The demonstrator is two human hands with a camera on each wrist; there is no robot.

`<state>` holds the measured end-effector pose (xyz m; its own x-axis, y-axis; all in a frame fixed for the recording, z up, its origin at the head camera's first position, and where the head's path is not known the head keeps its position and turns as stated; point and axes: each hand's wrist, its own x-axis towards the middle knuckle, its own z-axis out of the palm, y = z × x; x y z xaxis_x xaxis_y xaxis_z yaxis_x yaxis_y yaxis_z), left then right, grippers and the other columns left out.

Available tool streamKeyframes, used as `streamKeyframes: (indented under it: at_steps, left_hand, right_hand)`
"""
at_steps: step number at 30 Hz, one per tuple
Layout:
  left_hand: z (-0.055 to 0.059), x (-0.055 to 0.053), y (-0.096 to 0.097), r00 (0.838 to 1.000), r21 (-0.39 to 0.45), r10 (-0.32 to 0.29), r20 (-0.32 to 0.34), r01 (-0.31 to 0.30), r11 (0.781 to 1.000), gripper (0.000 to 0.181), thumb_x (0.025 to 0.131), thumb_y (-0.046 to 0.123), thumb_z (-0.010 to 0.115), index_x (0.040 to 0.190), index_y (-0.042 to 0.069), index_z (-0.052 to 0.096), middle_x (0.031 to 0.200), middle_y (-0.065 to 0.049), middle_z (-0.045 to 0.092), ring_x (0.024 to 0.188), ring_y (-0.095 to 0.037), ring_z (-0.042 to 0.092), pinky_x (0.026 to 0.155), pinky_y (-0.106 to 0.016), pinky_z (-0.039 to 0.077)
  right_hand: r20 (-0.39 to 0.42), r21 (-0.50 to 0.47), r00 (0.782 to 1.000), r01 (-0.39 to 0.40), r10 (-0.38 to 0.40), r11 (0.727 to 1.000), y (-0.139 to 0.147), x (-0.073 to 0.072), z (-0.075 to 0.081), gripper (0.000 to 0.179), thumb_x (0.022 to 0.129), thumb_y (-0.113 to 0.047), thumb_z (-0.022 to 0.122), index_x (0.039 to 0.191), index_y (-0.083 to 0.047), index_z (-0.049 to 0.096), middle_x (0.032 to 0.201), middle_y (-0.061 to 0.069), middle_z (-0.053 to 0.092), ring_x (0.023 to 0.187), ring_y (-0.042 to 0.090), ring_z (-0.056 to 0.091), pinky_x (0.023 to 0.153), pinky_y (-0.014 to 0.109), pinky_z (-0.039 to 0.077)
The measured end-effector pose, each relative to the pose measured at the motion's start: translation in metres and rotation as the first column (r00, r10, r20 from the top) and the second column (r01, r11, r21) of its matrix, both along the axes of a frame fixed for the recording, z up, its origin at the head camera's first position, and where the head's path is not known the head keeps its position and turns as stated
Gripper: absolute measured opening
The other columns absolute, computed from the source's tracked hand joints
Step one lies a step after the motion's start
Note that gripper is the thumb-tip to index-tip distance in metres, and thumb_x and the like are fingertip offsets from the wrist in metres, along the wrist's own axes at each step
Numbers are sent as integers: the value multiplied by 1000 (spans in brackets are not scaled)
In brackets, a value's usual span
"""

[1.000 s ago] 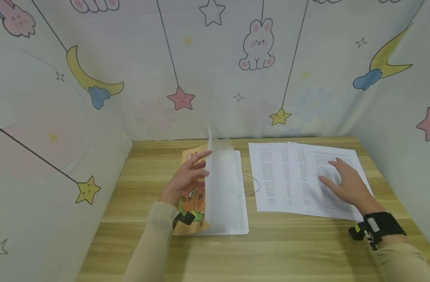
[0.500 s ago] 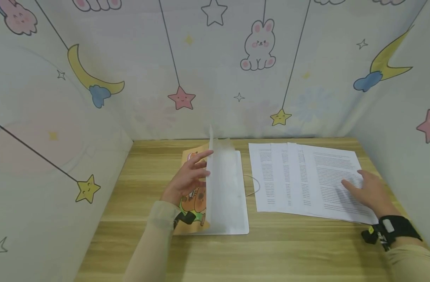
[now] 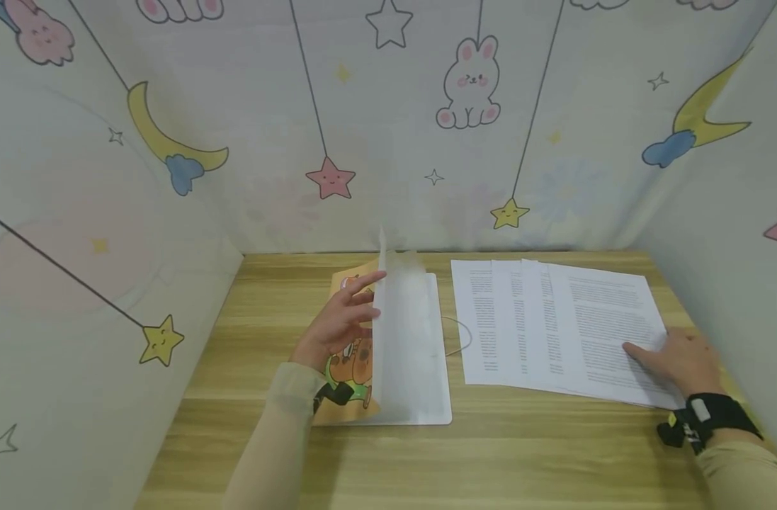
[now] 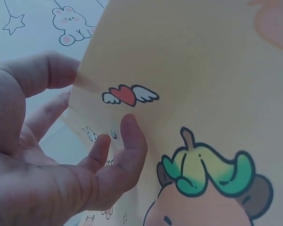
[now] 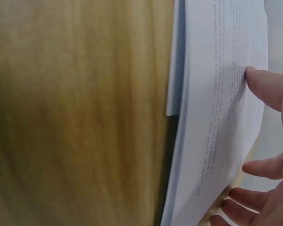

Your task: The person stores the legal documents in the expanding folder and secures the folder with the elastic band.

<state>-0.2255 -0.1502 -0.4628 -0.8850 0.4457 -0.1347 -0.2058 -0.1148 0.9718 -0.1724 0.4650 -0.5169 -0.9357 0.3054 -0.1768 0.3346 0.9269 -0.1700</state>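
Sheets (image 3: 605, 304) lie fanned, right of folder (image 3: 416, 354).
Your left hand (image 3: 336, 322) grips its raised cover (image 4: 212, 70); your right hand (image 3: 688, 360), not closed, touches their right edge. An uneven push may scatter them.

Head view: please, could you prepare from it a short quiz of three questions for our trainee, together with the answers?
1. What does the left hand hold raised: A) the thin loop; B) the orange cover; C) the table?
2. True or false: the printed sheets overlap one another.
3. Fill in: as the head view shows it, the right hand is at the ____ edge of the sheets.

Key: 1 B; 2 true; 3 right.
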Motion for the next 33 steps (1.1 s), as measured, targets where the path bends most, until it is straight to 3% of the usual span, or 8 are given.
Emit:
streamKeyframes:
  at_steps: [3, 6, 11, 17, 23, 25, 30, 33]
  left_hand:
    - [1, 0, 0, 1000, -2, 4, 4, -4, 1000, 71, 98, 2, 63, 161, 26, 43, 173, -23, 6, 145, -39, 31, 84, -44, 50]
    - [1, 0, 1, 1000, -6, 6, 8, -6, 1000, 71, 97, 2, 63, 161, 27, 44, 173, -23, 6, 142, -36, 33, 83, -44, 50]
    - [1, 0, 2, 1000, -7, 8, 5, -8, 1000, 71, 97, 2, 63, 161, 27, 44, 173, -24, 5, 133, -35, 38, 84, -44, 50]
    - [2, -1, 1, 1000, -7, 10, 12, -10, 1000, 71, 98, 1, 62, 161, 27, 43, 173, -24, 3, 132, -33, 40, 87, -45, 50]
    - [2, 1, 1, 1000, -2, 14, 15, -14, 1000, 70, 99, 1, 61, 162, 26, 42, 172, -23, 7, 101, -22, 47, 80, -39, 48]
    - [2, 1, 1, 1000, -5, 14, 13, -14, 1000, 71, 99, 1, 61, 163, 25, 41, 172, -23, 8, 103, -23, 47, 79, -39, 47]
    - [2, 1, 2, 1000, -15, 8, 13, -8, 1000, 72, 99, 1, 60, 164, 23, 39, 173, -22, 5, 138, -34, 36, 84, -41, 49]
    - [2, 0, 2, 1000, -13, 4, 12, -4, 1000, 72, 99, 1, 61, 163, 23, 39, 173, -23, 4, 143, -36, 32, 84, -42, 49]
  right_hand:
    - [66, -15, 997, 41, -40, 999, -3, -4, 3, 108, 91, -64, 66, 137, 29, 38, 125, 52, 42, 114, 65, 39, 94, 68, 37]
    - [115, -12, 991, 65, -63, 998, -5, -6, 9, 103, 90, -62, 68, 135, 27, 42, 119, 48, 47, 107, 59, 44, 90, 62, 39]
    - [128, 45, 992, 9, -15, 999, -5, -8, 17, 91, 89, -60, 70, 109, 28, 53, 84, 28, 56, 80, 38, 53, 69, 41, 43]
    - [160, 20, 987, -19, 15, 1000, -6, -12, 22, 85, 88, -58, 72, 97, 25, 57, 77, 22, 55, 74, 33, 53, 64, 36, 43]
    - [153, -2, 988, -25, 25, 1000, -1, -14, 17, 86, 87, -60, 72, 96, 25, 57, 77, 21, 55, 73, 33, 53, 63, 37, 43]
    - [144, -8, 989, -20, 21, 1000, 0, -15, 16, 85, 87, -59, 73, 95, 24, 57, 76, 20, 53, 73, 32, 53, 62, 37, 43]
    - [135, -17, 991, -1, 3, 1000, 0, -14, 16, 86, 86, -58, 75, 99, 25, 55, 78, 22, 54, 73, 33, 52, 62, 36, 42]
    - [139, -36, 990, 17, -12, 999, -1, -15, 17, 89, 86, -57, 76, 103, 27, 53, 81, 24, 54, 76, 34, 53, 63, 37, 43]
